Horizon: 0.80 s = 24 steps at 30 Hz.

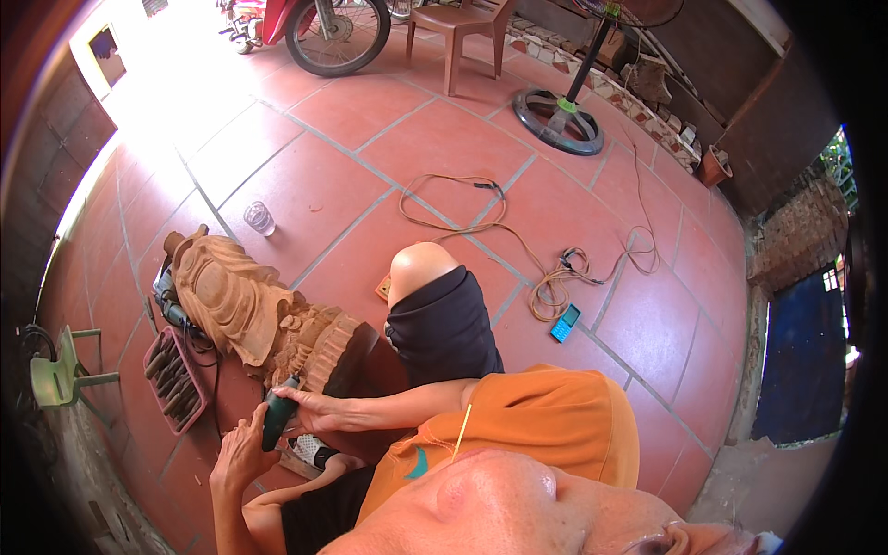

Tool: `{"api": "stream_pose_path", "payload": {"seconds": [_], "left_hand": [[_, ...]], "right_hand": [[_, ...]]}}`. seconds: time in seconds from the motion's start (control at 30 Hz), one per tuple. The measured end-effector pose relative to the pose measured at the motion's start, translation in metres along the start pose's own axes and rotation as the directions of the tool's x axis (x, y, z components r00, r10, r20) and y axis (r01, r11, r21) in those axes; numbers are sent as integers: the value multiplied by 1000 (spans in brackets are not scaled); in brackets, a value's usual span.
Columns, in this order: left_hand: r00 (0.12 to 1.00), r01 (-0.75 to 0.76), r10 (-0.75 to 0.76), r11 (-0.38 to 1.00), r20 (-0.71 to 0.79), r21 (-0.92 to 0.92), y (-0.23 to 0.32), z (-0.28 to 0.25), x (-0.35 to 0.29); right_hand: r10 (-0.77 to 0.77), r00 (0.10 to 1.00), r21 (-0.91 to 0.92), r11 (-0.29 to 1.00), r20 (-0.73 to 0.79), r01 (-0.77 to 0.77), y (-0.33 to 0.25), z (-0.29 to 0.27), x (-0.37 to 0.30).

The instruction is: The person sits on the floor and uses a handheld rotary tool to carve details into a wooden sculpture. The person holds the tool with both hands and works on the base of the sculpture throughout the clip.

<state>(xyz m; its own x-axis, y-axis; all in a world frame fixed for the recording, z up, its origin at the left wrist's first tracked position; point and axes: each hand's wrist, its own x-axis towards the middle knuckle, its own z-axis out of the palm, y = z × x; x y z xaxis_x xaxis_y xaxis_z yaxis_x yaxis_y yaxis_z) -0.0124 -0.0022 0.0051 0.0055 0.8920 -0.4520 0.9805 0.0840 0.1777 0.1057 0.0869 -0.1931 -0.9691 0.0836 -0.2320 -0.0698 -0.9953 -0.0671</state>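
A carved wooden figure (222,291) with deep folds lies tilted on the tiled floor, its ridged base toward me. At the base's near end I hold a dark green handheld power tool (277,418). My right hand (313,410) is closed around its upper part, close to the wood. The fingers of my left hand (242,450) close on the tool's other side, partly hidden behind it. Whether the tool's tip touches the wood, I cannot make out.
Left of the carving stand a pink basket (196,415) of chisels and another power tool (166,294). Beyond it is a glass (259,219). A looped orange cord (518,238) and a blue phone (565,324) lie to the right. Farther off are a chair (453,42) and a fan base (558,123).
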Motion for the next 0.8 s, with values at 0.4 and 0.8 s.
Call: {"api": "stream_pose_path", "payload": {"seconds": [0.4,0.8], "left_hand": [[1000,14,-13,1000,11,-16,0,1,2],[1000,9,-8,1000,9,-18,-1,1,2]], "right_hand": [[-6,1000,7,1000,-12,6,2,-4,2],[7,1000,40,999,0,-7,1,3,-1]]}}
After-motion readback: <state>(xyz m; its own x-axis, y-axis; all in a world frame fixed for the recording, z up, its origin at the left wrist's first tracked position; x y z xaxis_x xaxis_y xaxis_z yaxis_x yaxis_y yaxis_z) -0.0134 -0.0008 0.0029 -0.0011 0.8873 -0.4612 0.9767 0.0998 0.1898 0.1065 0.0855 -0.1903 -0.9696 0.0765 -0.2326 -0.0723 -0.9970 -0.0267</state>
